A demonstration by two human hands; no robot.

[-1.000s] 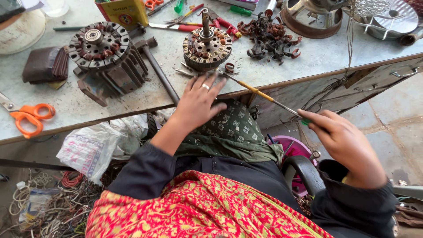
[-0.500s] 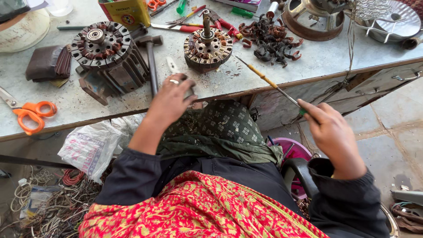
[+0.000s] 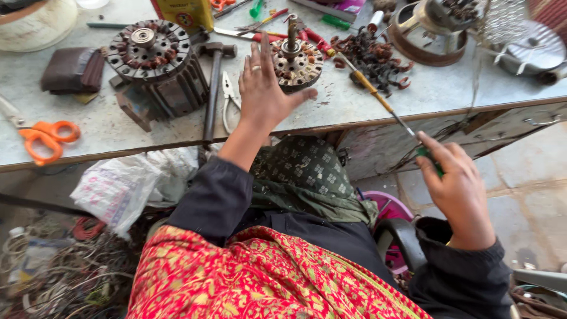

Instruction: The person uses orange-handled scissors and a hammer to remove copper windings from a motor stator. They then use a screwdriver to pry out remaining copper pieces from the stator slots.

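Note:
My left hand is spread flat over the workbench, fingers apart, holding nothing, just left of a round motor stator with copper windings. Pliers and a hammer lie beside that hand. My right hand is off the bench to the right, gripping the green handle of a long screwdriver whose shaft slants up over the bench edge toward a heap of dark wire scraps.
A large finned motor body stands at the left, with orange scissors near the bench's front edge. Metal housings sit at the back right. Plastic bags and tangled wires lie below.
My left hand has moved from the left back toward the stator and opened flat. The right hand has stayed low, still holding the screwdriver.

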